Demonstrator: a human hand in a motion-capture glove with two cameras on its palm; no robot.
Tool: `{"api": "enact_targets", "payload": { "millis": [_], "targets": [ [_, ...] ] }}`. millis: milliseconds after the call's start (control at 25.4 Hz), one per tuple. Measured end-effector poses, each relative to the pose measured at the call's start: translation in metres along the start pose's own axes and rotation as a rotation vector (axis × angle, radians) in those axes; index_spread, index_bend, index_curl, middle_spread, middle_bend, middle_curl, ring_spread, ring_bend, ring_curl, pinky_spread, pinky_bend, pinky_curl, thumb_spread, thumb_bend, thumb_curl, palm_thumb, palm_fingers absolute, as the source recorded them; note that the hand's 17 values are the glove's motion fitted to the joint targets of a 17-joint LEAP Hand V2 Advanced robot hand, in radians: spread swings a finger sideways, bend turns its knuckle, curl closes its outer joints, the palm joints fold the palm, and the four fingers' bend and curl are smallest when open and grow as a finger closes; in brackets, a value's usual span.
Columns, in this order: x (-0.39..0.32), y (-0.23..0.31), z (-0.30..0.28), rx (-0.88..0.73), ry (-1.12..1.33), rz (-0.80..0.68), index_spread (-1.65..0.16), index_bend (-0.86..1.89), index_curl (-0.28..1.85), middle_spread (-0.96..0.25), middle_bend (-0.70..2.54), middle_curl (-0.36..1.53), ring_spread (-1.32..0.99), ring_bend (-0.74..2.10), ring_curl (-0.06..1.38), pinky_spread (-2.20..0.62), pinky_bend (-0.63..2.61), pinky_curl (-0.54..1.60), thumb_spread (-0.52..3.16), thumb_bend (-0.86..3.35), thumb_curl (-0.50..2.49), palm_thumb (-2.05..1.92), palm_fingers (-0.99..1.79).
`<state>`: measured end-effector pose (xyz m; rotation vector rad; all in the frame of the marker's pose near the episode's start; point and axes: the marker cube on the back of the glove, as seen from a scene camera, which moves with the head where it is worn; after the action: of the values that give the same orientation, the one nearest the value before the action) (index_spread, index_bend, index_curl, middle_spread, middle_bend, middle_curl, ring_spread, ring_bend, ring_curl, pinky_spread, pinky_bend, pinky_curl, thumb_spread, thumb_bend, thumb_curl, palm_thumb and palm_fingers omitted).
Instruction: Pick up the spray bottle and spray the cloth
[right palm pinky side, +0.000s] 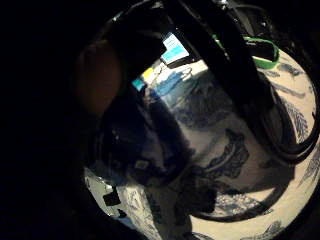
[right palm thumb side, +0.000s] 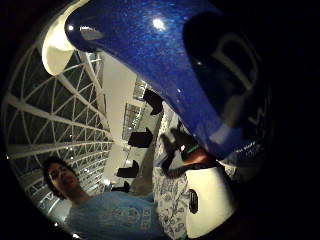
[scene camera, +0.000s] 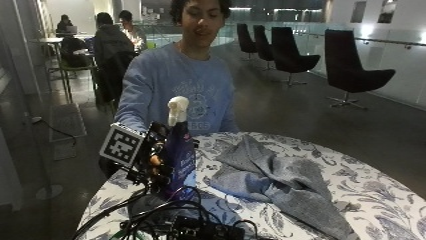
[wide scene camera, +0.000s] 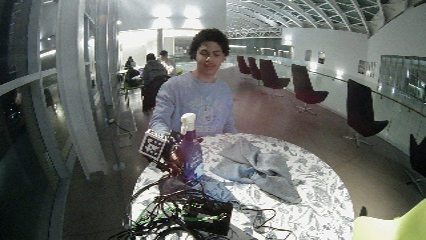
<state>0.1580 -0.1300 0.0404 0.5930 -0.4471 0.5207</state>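
1. A black box (scene camera: 200, 231) with a tangle of black cables (scene camera: 143, 212) lies at the near edge of the table (scene camera: 373, 195), closest to the outside camera.
2. Just behind the cables stands the spray bottle (scene camera: 178, 155), upright, with a dark blue body and a white spray head (scene camera: 177, 110) on top.
3. The right hand (scene camera: 156, 160) is wrapped around the bottle's body from the side, fingers curled round it and gripping it.
4. Whether the bottle's base touches the table or is raised off it cannot be told; the cables hide the base.
5. In the thumb side palm view the glittery blue bottle (right palm thumb side: 165, 65) fills much of the picture, close against the palm, with its white spray head (right palm thumb side: 60, 47) at one end.
6. The little finger side palm view shows a bare fingertip (right palm pinky side: 97, 75) at the edge and the patterned tablecloth (right palm pinky side: 225, 150) beyond the bottle's dark shape.
7. The cloth (scene camera: 273, 180), grey and crumpled, lies on the tablecloth (scene camera: 379, 200) just beside the bottle, toward the middle of the table, apart from the hand.
8. The tablecloth is white with a blue floral print and covers the round table.
9. The person's other hand is not visible.
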Motion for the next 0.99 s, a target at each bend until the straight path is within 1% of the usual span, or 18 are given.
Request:
{"api": "enact_targets", "payload": {
  "millis": [79,158,316,473,592,749,828,986],
  "targets": [
    [0.000,-0.002,0.001,0.012,-0.005,-0.001,-0.39,-0.02,0.04,0.00,0.45,0.40,0.09,0.56,0.34,0.28,0.50,0.35,0.92,0.07,0.36,0.74,0.34],
    [0.000,-0.003,0.001,0.010,-0.006,0.014,-0.37,0.00,0.03,-0.01,0.45,0.40,0.08,0.61,0.35,0.28,0.53,0.35,0.91,0.07,0.38,0.77,0.40],
    [-0.001,-0.007,0.000,-0.007,-0.018,0.028,-0.35,0.02,0.03,-0.02,0.45,0.41,0.06,0.66,0.37,0.29,0.56,0.36,0.90,0.05,0.41,0.80,0.44],
    [-0.006,-0.008,-0.002,-0.070,-0.070,-0.030,-0.35,0.02,0.03,-0.02,0.47,0.42,0.05,0.69,0.39,0.29,0.58,0.37,0.90,0.03,0.43,0.82,0.46],
    [-0.023,-0.005,0.001,-0.216,-0.163,-0.057,-0.35,0.02,0.03,-0.02,0.48,0.42,0.05,0.72,0.39,0.29,0.59,0.37,0.89,0.02,0.45,0.84,0.48],
    [-0.055,0.005,0.007,-0.537,-0.272,-0.099,-0.36,0.01,0.02,-0.01,0.49,0.42,0.05,0.74,0.40,0.29,0.60,0.37,0.88,-0.01,0.47,0.85,0.48],
    [-0.068,0.011,0.010,-0.669,-0.300,-0.100,-0.37,0.01,0.01,-0.01,0.49,0.42,0.05,0.75,0.40,0.28,0.60,0.37,0.88,-0.02,0.48,0.85,0.48],
    [-0.088,0.020,0.019,-0.835,-0.330,-0.081,-0.38,0.01,0.00,-0.02,0.50,0.42,0.05,0.77,0.40,0.28,0.62,0.38,0.88,-0.02,0.49,0.84,0.49]
  ]
}}
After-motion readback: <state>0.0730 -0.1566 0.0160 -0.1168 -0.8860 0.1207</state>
